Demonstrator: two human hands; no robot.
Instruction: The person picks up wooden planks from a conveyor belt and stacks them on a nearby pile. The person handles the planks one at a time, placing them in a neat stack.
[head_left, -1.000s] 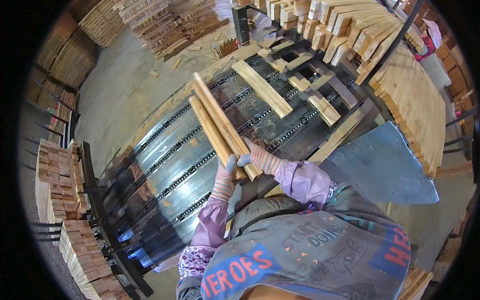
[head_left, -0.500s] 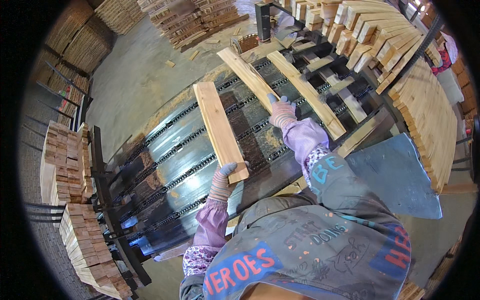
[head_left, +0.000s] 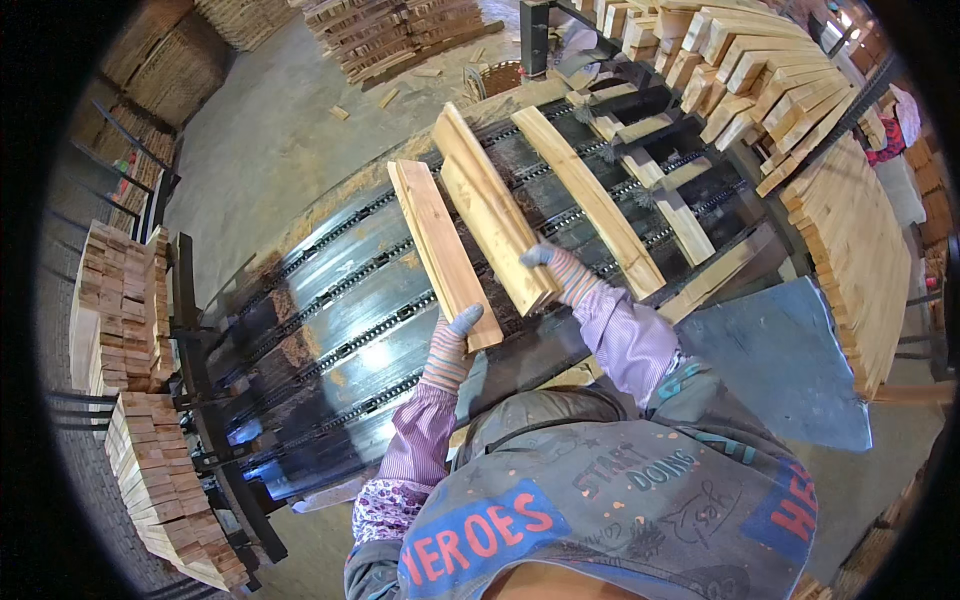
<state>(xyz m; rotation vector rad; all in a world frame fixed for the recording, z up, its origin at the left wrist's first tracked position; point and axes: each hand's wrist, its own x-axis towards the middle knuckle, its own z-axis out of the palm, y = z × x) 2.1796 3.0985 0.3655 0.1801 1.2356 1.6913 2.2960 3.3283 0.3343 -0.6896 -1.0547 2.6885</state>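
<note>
My left hand (head_left: 452, 340), in a striped knit glove, grips the near end of a short wooden board (head_left: 440, 250) held flat above the metal chain conveyor (head_left: 340, 300). My right hand (head_left: 560, 272), gloved the same way, holds the near end of a second, thicker-looking board (head_left: 492, 212) just to the right of the first. Both boards point away from me, side by side and slightly apart. Another long board (head_left: 590, 195) lies on the conveyor right of my right hand.
More boards (head_left: 670, 205) ride the conveyor toward stacked lumber (head_left: 740, 60) at the upper right. A long pile of planks (head_left: 850, 240) runs down the right. Stacks of short boards (head_left: 120, 330) stand at the left. A grey sheet (head_left: 790, 360) lies by my right elbow.
A second ago both hands held boards together in one bundle. My right hand reached out to the conveyor, took a second board, and drew it back beside the left hand's board.
</note>
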